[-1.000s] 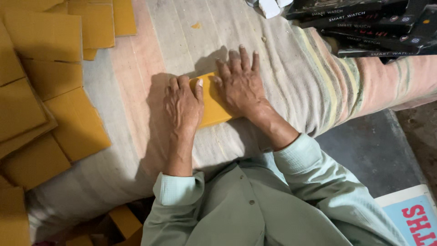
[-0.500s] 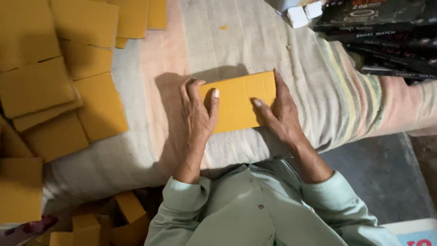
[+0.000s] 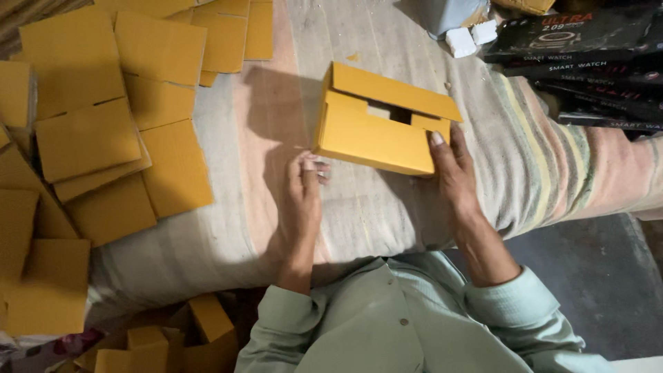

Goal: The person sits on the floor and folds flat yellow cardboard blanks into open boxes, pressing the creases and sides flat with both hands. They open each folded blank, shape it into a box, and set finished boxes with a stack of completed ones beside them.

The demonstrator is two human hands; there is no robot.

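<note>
Holding a small yellow cardboard box (image 3: 376,128) with my right hand (image 3: 452,173), I keep it tipped up on the striped cloth-covered bed (image 3: 539,166). My right grip is closed on the box's near right corner, with my thumb pressed on its front side. The box is a flat rectangle made of plain yellow card. Its top flaps are folded over but not fully shut, so a dark gap shows in the middle. I can see a bit of pale card inside the gap, but I cannot tell if anything is in the box. It throws a dark shadow on the cloth to its left.

My left hand (image 3: 304,197) rests on the cloth just beside the box's lower left corner. It is not touching the box. Its fingers are curled in loosely and it holds nothing.

On the left side of the bed lie many flat yellow cardboard sheets (image 3: 117,117), piled over one another. More small yellow boxes (image 3: 173,338) sit down low near my left elbow. At the top right there is a stack of long black boxes (image 3: 587,55), well apart from my hands. Two little white blocks (image 3: 471,38) lie near that stack.
</note>
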